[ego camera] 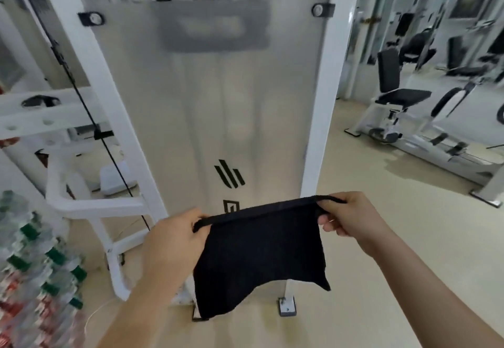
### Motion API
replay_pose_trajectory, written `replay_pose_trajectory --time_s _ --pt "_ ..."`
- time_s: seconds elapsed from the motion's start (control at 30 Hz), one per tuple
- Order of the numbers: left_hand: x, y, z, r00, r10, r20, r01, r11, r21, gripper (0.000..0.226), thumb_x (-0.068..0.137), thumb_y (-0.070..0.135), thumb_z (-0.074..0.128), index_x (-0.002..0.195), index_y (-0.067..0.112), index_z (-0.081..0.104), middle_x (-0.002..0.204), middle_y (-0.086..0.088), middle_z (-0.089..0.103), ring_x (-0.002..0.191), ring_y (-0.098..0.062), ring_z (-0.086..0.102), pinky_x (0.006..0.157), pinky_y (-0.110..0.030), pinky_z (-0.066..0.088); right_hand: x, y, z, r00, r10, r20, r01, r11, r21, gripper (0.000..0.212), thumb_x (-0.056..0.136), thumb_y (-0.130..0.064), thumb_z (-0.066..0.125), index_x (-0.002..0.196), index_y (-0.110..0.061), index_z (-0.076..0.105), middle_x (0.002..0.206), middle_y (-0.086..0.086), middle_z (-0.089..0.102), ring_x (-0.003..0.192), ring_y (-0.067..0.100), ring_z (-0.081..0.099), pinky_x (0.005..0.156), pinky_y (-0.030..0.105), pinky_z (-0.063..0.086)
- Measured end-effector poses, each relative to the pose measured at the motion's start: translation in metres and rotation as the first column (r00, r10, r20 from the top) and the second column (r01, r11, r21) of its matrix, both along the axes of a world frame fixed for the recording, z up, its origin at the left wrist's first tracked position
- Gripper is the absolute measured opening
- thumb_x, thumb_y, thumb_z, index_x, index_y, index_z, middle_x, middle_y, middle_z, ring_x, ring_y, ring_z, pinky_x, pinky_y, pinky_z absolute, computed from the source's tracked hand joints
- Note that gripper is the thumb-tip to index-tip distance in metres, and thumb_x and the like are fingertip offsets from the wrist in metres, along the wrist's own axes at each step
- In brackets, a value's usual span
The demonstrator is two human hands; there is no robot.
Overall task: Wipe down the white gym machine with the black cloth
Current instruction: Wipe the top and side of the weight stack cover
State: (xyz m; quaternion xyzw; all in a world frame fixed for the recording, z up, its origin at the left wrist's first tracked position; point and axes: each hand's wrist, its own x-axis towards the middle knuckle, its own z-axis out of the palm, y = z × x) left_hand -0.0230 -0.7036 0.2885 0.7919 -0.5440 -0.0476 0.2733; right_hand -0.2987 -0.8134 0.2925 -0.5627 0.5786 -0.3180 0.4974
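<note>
Gym room with pale beige floor (381, 238). Second exercise machine (401, 97) with black seat and back pad, well apart at right. Shrink-wrapped bottles (35, 266) with green caps stacked at lower left.

Centre: white gym machine (324, 102), two white uprights flanking a frosted translucent panel (204, 102); black cable (81, 97) running diagonally past the left upright.

On the panel, a black logo (229, 174) of slanted bars above a square black mark partly hidden by the cloth. Grey label (212, 27) near the panel's top, too blurred to read.

Black cloth (259, 252) held in the air before the panel's lower part; contact with the panel cannot be told. Plain and matte, top hem stretched taut between both hands, body hanging flat, lower edge uneven.

Left hand (174, 238) pinching the top left corner. Right hand (351, 217) pinching the top right corner, fingers curled round the hem.
</note>
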Motion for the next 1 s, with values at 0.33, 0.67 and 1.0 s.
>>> replay_pose_trajectory --time_s 0.33,0.67,1.0 --pt "0.010 -0.161 0.079 0.965 -0.156 -0.212 0.116 0.975 -0.189 0.022 0.081 0.019 0.068 0.078 0.029 0.048 0.050 0.002 0.053 0.056 -0.020 0.056 0.056 -0.034 0.047 0.029 -0.131 0.064 0.724 -0.397 0.564 0.535 0.839 -0.095 0.020 0.090 0.001 0.054 0.093 -0.006 0.073 0.081 0.005 0.073 0.077 0.018 0.071 0.065 0.020 0.053" --pt "-0.037 -0.236 0.106 0.794 -0.218 -0.567 -0.076 0.891 -0.448 0.028 0.084 -0.002 0.062 0.070 0.012 0.042 0.073 -0.022 0.065 0.057 -0.020 0.068 0.049 -0.020 0.047 0.065 -0.188 0.050 0.957 -0.270 0.108 0.272 0.700 -0.660 0.103 0.090 -0.032 0.070 0.157 -0.020 -0.007 0.164 -0.006 0.011 0.148 0.005 0.013 0.122 0.031 0.019" --pt "-0.107 -0.287 0.093 0.895 -0.137 0.424 0.395 0.685 -0.612 0.077 0.091 0.042 0.059 0.154 0.029 0.017 0.148 -0.009 0.043 0.139 -0.029 0.038 0.103 -0.040 0.047 0.050 -0.248 0.116 0.973 -0.123 0.194 0.228 0.393 -0.891 0.089 0.091 -0.018 0.049 0.153 -0.042 -0.011 0.161 0.005 0.023 0.143 0.021 0.031 0.111 0.035 0.035"
